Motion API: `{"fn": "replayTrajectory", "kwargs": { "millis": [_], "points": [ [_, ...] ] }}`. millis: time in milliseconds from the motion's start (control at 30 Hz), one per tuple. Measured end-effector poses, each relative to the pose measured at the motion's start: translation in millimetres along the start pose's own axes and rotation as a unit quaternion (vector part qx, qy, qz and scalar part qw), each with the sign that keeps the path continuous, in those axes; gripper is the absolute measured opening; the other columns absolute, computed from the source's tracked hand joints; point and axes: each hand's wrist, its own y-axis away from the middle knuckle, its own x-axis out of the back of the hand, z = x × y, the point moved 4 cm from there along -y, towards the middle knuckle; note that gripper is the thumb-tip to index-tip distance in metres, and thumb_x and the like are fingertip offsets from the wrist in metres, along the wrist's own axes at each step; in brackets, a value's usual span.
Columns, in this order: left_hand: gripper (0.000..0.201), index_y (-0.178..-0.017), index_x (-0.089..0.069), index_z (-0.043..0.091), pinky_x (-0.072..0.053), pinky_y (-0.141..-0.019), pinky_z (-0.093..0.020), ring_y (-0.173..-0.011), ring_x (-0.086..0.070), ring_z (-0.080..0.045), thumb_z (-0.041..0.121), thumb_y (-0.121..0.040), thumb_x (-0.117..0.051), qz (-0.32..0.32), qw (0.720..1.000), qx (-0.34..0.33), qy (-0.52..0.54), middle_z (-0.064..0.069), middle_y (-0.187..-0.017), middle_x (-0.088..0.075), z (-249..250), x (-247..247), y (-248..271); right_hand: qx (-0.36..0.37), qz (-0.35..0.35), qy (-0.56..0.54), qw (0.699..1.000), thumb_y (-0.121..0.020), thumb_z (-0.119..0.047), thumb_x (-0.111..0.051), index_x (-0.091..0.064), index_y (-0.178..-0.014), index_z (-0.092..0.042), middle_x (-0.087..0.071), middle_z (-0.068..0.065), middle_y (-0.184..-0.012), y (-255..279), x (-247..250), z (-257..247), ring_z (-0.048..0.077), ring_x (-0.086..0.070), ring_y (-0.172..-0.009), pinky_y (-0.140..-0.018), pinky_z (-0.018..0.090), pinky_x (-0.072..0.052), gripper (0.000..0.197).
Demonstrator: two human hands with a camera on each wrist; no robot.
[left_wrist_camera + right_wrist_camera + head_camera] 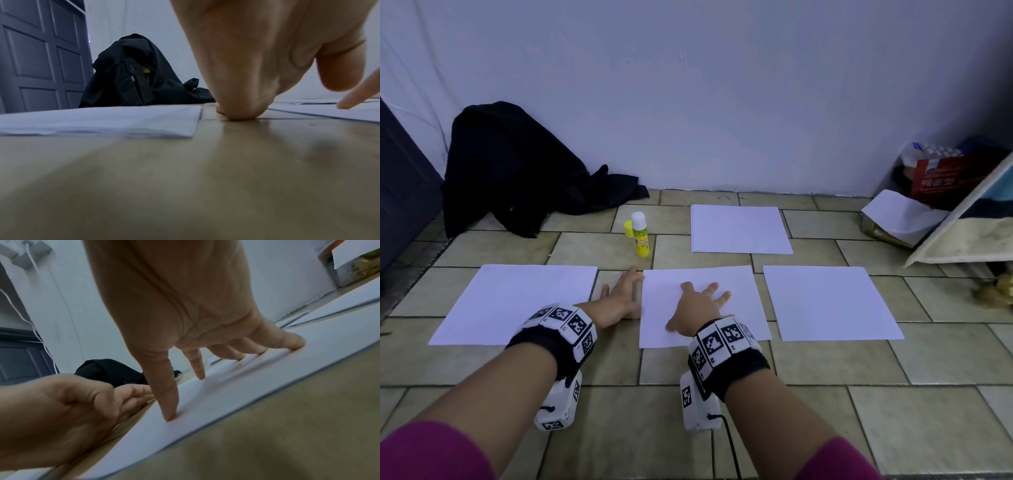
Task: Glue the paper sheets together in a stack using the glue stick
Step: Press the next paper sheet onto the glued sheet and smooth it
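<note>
Four white paper sheets lie on the tiled floor: a left sheet (517, 301), a middle sheet (743, 284), a right sheet (828, 301) and a far sheet (739, 228). A yellow glue stick (641, 238) with a white top stands behind them, with a small yellow cap (628, 229) beside it. My right hand (702, 301) lies spread on the middle sheet, its fingertips (170, 417) pressing the paper (236, 386). My left hand (623, 294) rests on the floor at that sheet's left edge with straight fingers and holds nothing. Its thumb (236, 113) touches the tile beside the left sheet (102, 120).
A black jacket (517, 171) is heaped against the wall at the back left, next to a dark door (400, 192). At the right stand a red box with clutter (941, 181), crumpled paper (900, 216) and a leaning board (962, 236).
</note>
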Motion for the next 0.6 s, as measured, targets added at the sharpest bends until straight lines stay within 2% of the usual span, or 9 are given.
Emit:
{"fn": "replayTrajectory", "kwargs": {
  "millis": [67, 100, 233, 333, 533, 600],
  "points": [
    [0.076, -0.150, -0.010, 0.018, 0.011, -0.118, -0.037, -0.148, 0.009, -0.014, 0.020, -0.092, -0.058, 0.009, 0.999, -0.008, -0.035, 0.003, -0.160, 0.011, 0, 0, -1, -0.003, 0.001, 0.003, 1.000, -0.090, -0.025, -0.063, -0.011, -0.151, -0.028, 0.013, 0.021, -0.157, 0, 0, -1, 0.049, 0.013, -0.141, -0.108, 0.068, -0.013, 0.080],
    [0.076, -0.151, -0.005, 0.018, 0.011, -0.118, -0.038, -0.148, 0.011, -0.015, 0.023, -0.095, -0.056, 0.005, 0.998, -0.012, -0.061, 0.002, -0.160, 0.015, -2, 0, -2, -0.004, 0.001, 0.004, 1.000, -0.090, -0.025, -0.063, -0.011, -0.150, -0.028, 0.013, 0.021, -0.157, 0, -1, -1, 0.049, 0.013, -0.141, -0.108, 0.068, -0.013, 0.079],
    [0.105, -0.152, 0.014, 0.020, 0.014, -0.116, -0.045, -0.143, 0.028, -0.017, 0.047, -0.087, -0.063, -0.048, 0.980, -0.027, -0.192, 0.002, -0.154, 0.034, -6, -8, -1, -0.008, 0.000, 0.014, 1.000, -0.090, -0.026, -0.064, -0.009, -0.150, -0.028, 0.014, 0.020, -0.157, 0, -2, -2, 0.048, 0.013, -0.142, -0.108, 0.067, -0.013, 0.081],
    [0.116, -0.149, 0.022, 0.017, 0.012, -0.115, -0.048, -0.142, 0.030, -0.022, 0.055, -0.083, -0.064, -0.057, 0.963, -0.023, -0.261, 0.001, -0.153, 0.036, -5, -10, -2, -0.007, 0.003, 0.028, 1.000, -0.091, -0.025, -0.063, -0.008, -0.150, -0.027, 0.015, 0.021, -0.156, 0, -3, -1, 0.048, 0.013, -0.142, -0.108, 0.067, -0.013, 0.080],
    [0.119, -0.151, 0.016, 0.016, -0.001, -0.118, -0.046, -0.146, 0.020, -0.022, 0.057, -0.079, -0.067, -0.051, 0.943, 0.006, -0.329, 0.003, -0.157, 0.026, 2, -5, -3, -0.006, -0.004, 0.058, 0.998, -0.091, -0.028, -0.062, -0.002, -0.151, -0.025, 0.015, 0.023, -0.156, -2, -4, -2, 0.049, 0.012, -0.141, -0.109, 0.068, -0.018, 0.085],
    [0.119, -0.152, 0.015, 0.016, -0.004, -0.118, -0.047, -0.147, 0.018, -0.021, 0.058, -0.078, -0.068, -0.048, 0.938, 0.013, -0.343, 0.003, -0.158, 0.025, 3, -6, -3, -0.009, -0.005, 0.077, 0.997, -0.092, -0.029, -0.061, -0.001, -0.152, -0.023, 0.014, 0.021, -0.157, -4, -4, -5, 0.048, 0.012, -0.142, -0.108, 0.069, -0.019, 0.086]
  ]
}}
